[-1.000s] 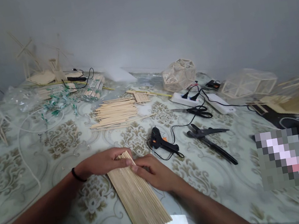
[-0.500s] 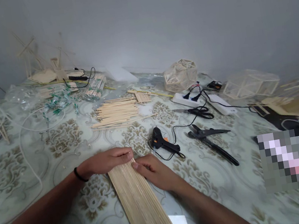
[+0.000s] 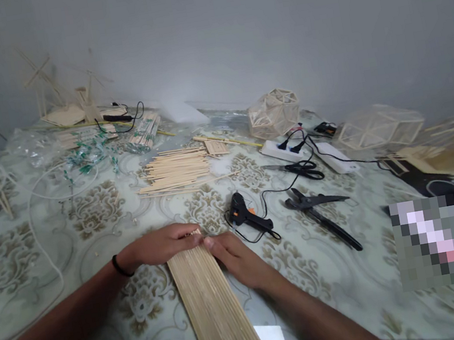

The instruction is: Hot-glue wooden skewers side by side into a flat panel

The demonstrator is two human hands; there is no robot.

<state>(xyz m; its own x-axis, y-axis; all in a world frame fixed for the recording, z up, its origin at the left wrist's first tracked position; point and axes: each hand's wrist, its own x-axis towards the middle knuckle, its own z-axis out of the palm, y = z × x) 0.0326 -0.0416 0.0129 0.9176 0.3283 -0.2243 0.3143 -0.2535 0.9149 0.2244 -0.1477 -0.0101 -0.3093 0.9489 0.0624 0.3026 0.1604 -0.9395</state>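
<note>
A flat panel of bamboo sticks laid side by side slants toward me, its near end reaching past the table's front edge. My left hand is closed over the far left end of the panel, thumb on top. At the far right corner my right hand grips the panel, its thumb near the left thumb. The undersides of both hands' grips are hidden. Beyond them lies a pile of loose sticks. A black glue gun rests to the right of my right hand.
Black-handled cutters lie right of the glue gun. Behind are a white power strip with cords and a geometric stick frame. Packaged sticks and a stick windmill model stand at the back left. A white cable curves across the left.
Both hands have shifted slightly at the panel's far end, the right thumb moving a little up and right. The panel's far end has moved slightly right.
</note>
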